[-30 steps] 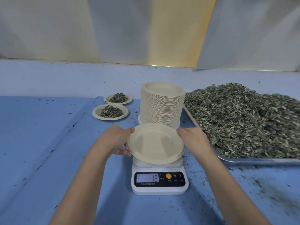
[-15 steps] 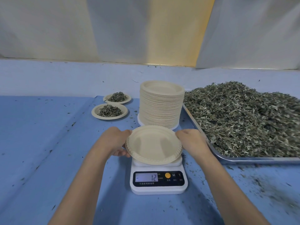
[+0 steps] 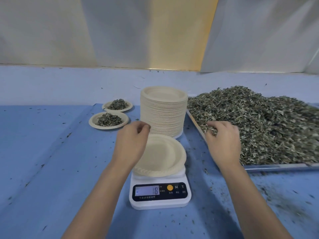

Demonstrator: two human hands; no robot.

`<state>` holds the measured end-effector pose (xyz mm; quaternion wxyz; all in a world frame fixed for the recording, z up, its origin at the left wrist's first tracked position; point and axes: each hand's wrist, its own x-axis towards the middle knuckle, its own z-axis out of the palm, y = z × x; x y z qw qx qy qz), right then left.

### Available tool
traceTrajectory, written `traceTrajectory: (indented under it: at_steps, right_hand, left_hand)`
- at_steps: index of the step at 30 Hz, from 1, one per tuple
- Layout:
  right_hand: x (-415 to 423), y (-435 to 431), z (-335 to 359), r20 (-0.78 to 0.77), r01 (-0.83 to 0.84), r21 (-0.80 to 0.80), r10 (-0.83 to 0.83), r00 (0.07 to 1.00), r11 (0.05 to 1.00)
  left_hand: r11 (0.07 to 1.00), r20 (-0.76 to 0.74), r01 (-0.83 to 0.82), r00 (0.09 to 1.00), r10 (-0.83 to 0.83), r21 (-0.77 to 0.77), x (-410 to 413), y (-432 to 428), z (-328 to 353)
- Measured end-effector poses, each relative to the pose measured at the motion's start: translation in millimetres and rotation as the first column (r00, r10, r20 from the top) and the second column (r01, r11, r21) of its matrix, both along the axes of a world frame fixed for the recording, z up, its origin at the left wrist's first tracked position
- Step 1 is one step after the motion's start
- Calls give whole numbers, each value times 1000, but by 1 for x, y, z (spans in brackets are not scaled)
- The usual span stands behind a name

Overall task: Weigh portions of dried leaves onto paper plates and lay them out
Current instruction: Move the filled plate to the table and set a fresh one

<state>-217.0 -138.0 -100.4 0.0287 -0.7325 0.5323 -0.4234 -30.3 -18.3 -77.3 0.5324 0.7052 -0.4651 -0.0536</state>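
An empty paper plate [image 3: 164,156] lies on the white digital scale [image 3: 160,195], whose display reads 18. My left hand [image 3: 133,144] hovers over the plate's left rim with loosely curled fingers and holds nothing. My right hand [image 3: 222,140] reaches into the near left edge of the big heap of dried leaves [image 3: 259,123] on a metal tray [image 3: 276,165], its fingers curled into the leaves. A tall stack of paper plates [image 3: 164,111] stands just behind the scale.
Two filled plates of leaves lie at the back left, one nearer [image 3: 108,120] and one farther [image 3: 117,105]. Leaf crumbs are scattered over the blue table [image 3: 51,161], most thickly at the front right. A pale wall runs along the back.
Both hands have let go of the plate, which now rests on the scale. My right hand moved right into the leaf heap, my left lifted. The display changed from 12 to 18.
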Motion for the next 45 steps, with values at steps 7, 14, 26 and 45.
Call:
traceTrajectory:
  at_steps: [7, 14, 26, 45]
  right_hand:
    - [-37, -28, -12, -243, -1, 423, 114, 963, 906]
    - [-53, -41, -17, -265, -78, 602, 291, 919, 795]
    - [-49, -38, -21, -199, 58, 449, 37, 979, 891]
    - [-27, -20, 25, 994, -707, 89, -109, 17, 702]
  left_hand:
    - [956, -295, 249, 912, -285, -155, -48, -23, 13]
    - [933, -528, 290, 769, -360, -213, -83, -37, 25]
    - [940, -726, 326, 621, -296, -104, -108, -55, 5]
    - [945, -937, 235, 213, -276, -225, -120, -81, -5]
